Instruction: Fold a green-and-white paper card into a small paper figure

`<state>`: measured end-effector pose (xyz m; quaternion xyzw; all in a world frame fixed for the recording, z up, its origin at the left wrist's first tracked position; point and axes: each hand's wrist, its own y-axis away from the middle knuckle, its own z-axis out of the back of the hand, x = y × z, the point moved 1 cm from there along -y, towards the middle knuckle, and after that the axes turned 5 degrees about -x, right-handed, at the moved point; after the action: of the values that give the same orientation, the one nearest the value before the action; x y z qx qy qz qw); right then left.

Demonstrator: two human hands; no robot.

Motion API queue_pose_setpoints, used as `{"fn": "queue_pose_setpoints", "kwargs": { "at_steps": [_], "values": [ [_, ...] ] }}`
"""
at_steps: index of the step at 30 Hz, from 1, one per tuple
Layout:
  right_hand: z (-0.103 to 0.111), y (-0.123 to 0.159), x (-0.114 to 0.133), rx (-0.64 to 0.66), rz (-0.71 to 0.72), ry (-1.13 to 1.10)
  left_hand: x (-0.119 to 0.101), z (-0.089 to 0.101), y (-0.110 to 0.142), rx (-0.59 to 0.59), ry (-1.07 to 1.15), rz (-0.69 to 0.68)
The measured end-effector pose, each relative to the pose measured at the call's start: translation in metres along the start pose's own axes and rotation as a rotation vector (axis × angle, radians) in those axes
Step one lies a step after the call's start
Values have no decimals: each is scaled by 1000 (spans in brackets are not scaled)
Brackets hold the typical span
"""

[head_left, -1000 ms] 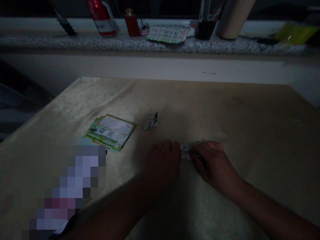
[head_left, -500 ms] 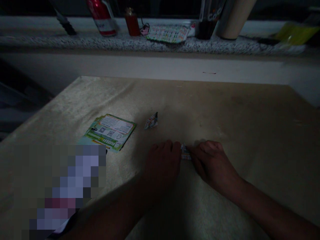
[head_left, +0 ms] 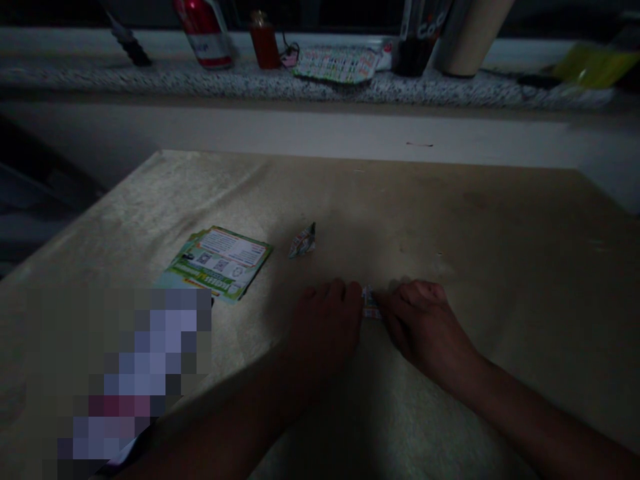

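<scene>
A small piece of folded printed paper (head_left: pixel 371 311) lies on the table between my two hands. My left hand (head_left: pixel 329 317) rests at its left edge with the fingers curled and pressed down. My right hand (head_left: pixel 423 317) is closed at the other side, its thumb and index finger on the paper. Parts of the paper are hidden under the fingers. Beyond my left hand lies a folded paper shape (head_left: pixel 303 242) with a pointed tip. Farther left is a stack of green and white printed leaflets (head_left: pixel 220 263).
A pixelated blurred patch (head_left: pixel 145 360) covers the table's left front. Along the granite sill (head_left: pixel 250 87) at the back stand a red can (head_left: pixel 205 33), a bottle of red liquid (head_left: pixel 265 47), a dark cup (head_left: pixel 417 50), a beige cylinder (head_left: pixel 473 40) and a yellow packet (head_left: pixel 595 65).
</scene>
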<state>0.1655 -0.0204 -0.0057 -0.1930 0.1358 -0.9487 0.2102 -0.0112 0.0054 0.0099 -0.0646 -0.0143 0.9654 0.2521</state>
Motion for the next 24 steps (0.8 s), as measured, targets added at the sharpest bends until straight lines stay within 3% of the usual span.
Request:
{"fn": "queue_pose_setpoints", "kwargs": {
  "at_steps": [24],
  "values": [
    [0,0,-1,7,-2,-58,3,-2,1,-50,2,-20]
  ]
}}
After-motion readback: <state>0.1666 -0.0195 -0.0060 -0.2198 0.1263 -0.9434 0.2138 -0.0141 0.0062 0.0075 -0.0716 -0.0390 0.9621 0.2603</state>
